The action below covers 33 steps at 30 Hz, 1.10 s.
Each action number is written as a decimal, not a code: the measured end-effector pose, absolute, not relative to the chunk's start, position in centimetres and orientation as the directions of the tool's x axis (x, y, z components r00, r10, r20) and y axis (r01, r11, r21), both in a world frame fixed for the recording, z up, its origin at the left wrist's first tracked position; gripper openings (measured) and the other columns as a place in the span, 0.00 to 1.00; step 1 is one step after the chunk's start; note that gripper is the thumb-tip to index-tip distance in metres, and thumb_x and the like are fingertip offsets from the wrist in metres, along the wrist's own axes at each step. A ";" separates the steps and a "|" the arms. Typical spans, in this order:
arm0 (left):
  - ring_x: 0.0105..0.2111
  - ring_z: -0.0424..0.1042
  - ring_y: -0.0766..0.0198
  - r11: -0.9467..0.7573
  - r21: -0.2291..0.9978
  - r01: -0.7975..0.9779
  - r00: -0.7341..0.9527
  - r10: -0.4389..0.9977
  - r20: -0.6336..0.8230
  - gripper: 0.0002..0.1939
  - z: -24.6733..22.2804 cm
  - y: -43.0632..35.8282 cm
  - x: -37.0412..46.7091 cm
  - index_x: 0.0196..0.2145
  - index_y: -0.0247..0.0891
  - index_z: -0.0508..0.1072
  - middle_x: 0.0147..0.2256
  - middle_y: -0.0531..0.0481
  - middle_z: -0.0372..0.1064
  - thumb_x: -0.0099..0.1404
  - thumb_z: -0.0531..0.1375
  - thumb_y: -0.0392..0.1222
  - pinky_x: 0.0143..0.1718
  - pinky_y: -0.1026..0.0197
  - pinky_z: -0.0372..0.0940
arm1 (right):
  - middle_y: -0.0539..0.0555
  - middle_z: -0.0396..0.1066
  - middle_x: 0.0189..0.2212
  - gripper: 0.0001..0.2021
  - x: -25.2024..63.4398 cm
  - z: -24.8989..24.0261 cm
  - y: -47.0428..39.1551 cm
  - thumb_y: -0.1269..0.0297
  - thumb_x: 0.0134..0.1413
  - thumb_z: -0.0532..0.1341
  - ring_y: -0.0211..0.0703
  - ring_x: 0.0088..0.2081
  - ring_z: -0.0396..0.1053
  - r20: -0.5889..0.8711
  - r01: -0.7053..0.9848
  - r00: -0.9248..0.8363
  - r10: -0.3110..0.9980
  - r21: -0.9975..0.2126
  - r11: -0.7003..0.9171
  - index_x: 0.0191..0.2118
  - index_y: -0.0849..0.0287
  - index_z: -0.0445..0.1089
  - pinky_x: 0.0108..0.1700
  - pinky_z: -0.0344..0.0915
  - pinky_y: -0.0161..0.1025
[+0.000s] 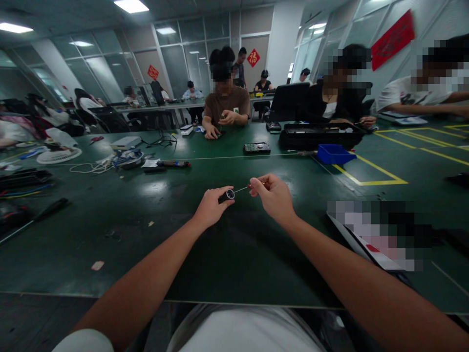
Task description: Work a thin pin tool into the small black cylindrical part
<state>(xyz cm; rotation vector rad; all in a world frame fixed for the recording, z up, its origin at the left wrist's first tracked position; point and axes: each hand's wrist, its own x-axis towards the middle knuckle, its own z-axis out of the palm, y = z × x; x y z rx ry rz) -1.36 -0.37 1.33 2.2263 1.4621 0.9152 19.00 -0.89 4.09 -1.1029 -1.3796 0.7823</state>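
Observation:
My left hand (211, 206) is closed round a small black cylindrical part (229, 194) with a silvery ring at its end, which faces right. In my right hand (274, 195) is a thin screwdriver (242, 188) with a reddish handle, pinched between thumb and fingers. Its metal shaft points left, and the tip meets or nearly meets the ringed end of the black part; exact contact is too small to tell. Both hands are above the green table (234, 264), near its front edge.
A hard drive (257, 148) and a blue bin (335, 154) lie farther back. A pixelated flat item (377, 239) is by my right forearm. At left are a long screwdriver (40, 215), cables (98, 166) and a white fan grille (58, 155). Several people sit across the table.

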 end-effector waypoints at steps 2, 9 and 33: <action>0.53 0.70 0.51 -0.402 0.597 0.695 0.258 0.914 0.314 0.21 1.3 -0.3 -1.4 0.56 0.46 0.72 0.54 0.47 0.73 0.65 0.63 0.42 0.59 0.44 0.58 | 0.53 0.75 0.25 0.13 19.0 4.0 -0.9 0.52 0.57 0.63 0.43 0.27 0.74 0.363 0.163 0.077 0.929 -0.923 0.347 0.32 0.57 0.69 0.34 0.68 0.42; 0.58 0.65 0.51 -0.392 0.639 0.662 0.279 0.920 0.275 0.24 0.8 0.0 -1.3 0.62 0.44 0.64 0.59 0.44 0.67 0.69 0.57 0.42 0.61 0.45 0.55 | 0.51 0.76 0.25 0.13 19.0 3.9 -1.2 0.52 0.57 0.63 0.42 0.28 0.73 0.390 0.212 0.001 0.921 -0.900 0.381 0.34 0.57 0.70 0.32 0.66 0.39; 0.42 0.71 0.57 -0.425 0.641 0.639 0.348 0.903 0.252 0.12 1.1 -0.5 -1.4 0.48 0.43 0.68 0.41 0.50 0.71 0.67 0.58 0.38 0.49 0.53 0.65 | 0.48 0.71 0.28 0.14 19.7 2.9 -0.5 0.56 0.65 0.52 0.44 0.30 0.70 0.424 0.297 -0.047 0.904 -0.859 0.418 0.52 0.51 0.66 0.35 0.64 0.41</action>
